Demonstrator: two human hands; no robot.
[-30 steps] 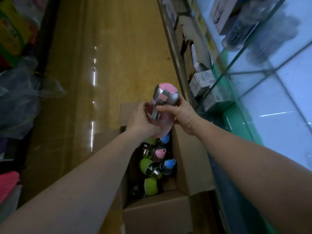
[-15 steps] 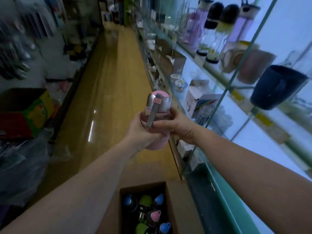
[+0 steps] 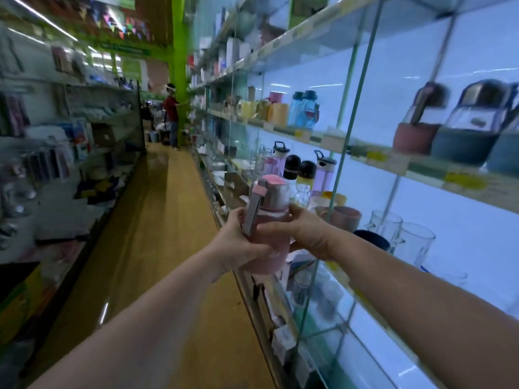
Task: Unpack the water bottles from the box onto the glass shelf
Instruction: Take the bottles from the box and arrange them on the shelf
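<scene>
Pink plastic water bottle w/ silver collar, pink cap & grey strap [image 3: 269, 237] is upright in mid-air over the aisle, just beside the glass shelf unit w/ lit white back [image 3: 348, 141], btwn both hands. Left hand [image 3: 238, 245] wraps its lower body from the left, fingers curled round it. Right hand [image 3: 303, 234] grips it from the right, thumb across the front. Box not in view.

Pink water bottle [image 3: 269, 242] with a silver top and grey strap, yellow-brown wooden floor [image 3: 157, 248], bright green pillar [image 3: 179, 51], two black-capped bottles [image 3: 299, 175], blue bottles [image 3: 304, 109], dark red and grey-blue cups [image 3: 438, 136]
</scene>
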